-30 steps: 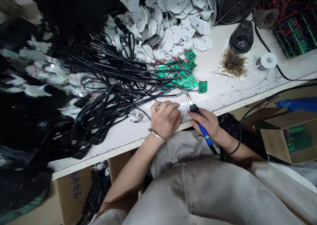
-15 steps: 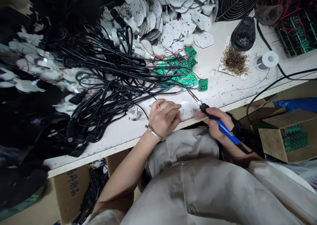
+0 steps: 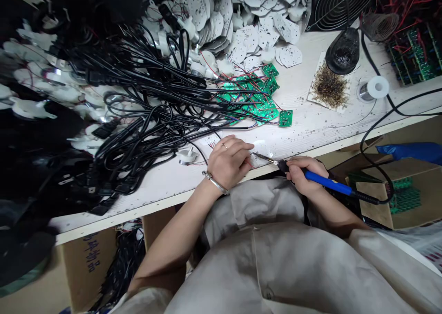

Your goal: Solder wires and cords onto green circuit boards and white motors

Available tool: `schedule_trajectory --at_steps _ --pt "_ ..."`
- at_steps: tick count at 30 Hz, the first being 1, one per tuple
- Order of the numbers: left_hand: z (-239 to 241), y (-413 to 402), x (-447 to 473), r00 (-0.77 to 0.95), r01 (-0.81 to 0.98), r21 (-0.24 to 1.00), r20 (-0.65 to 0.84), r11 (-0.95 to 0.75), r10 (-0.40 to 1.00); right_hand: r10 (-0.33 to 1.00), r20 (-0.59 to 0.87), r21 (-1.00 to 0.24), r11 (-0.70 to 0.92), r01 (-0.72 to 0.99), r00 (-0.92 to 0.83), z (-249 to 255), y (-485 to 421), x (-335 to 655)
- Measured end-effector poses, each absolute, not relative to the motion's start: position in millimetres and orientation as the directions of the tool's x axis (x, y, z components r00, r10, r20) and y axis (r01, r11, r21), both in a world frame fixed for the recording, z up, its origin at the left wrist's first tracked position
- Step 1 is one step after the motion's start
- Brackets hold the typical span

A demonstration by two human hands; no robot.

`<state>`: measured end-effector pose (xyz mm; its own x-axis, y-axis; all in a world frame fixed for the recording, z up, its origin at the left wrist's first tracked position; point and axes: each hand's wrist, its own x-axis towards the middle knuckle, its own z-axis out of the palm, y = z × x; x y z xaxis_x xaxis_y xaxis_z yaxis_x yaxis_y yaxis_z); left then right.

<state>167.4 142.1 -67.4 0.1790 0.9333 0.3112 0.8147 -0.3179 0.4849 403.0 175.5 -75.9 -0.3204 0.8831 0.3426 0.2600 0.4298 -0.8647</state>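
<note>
My right hand (image 3: 304, 178) is closed around the blue handle of a soldering iron (image 3: 329, 183). Its metal tip points left and meets or hovers just over a white circuit board (image 3: 261, 154) near the bench's front edge. My left hand (image 3: 229, 161) rests at the board's left side with its fingers curled together. A thin red wire shows by those fingertips, but what they pinch is hidden. Left of that hand stands a small white motor (image 3: 187, 155) with thin wires. Behind the board lies a heap of green circuit boards (image 3: 252, 95) joined to black power cords (image 3: 155, 116).
White plates (image 3: 247, 42) are piled at the back. To the right are a black fan (image 3: 340, 5), a dark iron holder (image 3: 343, 51), a stained pad (image 3: 329, 88) and a solder spool (image 3: 376, 87). Below the bench, a cardboard box (image 3: 375, 203) holds green boards.
My right hand has brought the iron's tip down from the green boards to the white board, and the handle now lies flatter. My left hand has stayed nearly still. The view has shifted slightly.
</note>
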Motion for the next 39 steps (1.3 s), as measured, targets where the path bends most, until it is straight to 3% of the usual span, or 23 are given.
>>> schedule_trajectory --at_steps 7,13,21,28,32,35,39 --pt "-66 142 168 0.166 0.826 0.487 0.273 -0.285 0.948 0.846 0.338 -0.813 0.483 0.324 -0.412 -67 182 401" --pt "-65 143 169 0.165 0.830 0.479 0.278 -0.286 0.946 0.790 0.379 -0.793 0.546 0.271 -0.482 -61 188 400" --pt "-67 142 169 0.160 0.818 0.493 0.301 -0.297 0.940 0.885 0.279 -0.853 0.407 0.326 -0.372 -74 182 408" --pt "-67 142 169 0.151 0.832 0.489 0.259 -0.264 0.954 0.843 0.301 -0.828 0.463 0.315 -0.446 -65 186 404" --pt "-67 143 168 0.160 0.826 0.494 0.254 -0.270 0.954 0.925 0.271 -0.925 0.327 0.193 -0.265 -70 181 405" --pt "-67 143 167 0.174 0.822 0.480 0.300 -0.306 0.938 0.947 0.320 -0.945 0.321 0.058 -0.022 -67 190 408" --pt "-68 144 165 0.183 0.818 0.456 0.371 -0.350 0.911 0.884 0.370 -0.929 0.340 0.150 0.287 -58 229 421"
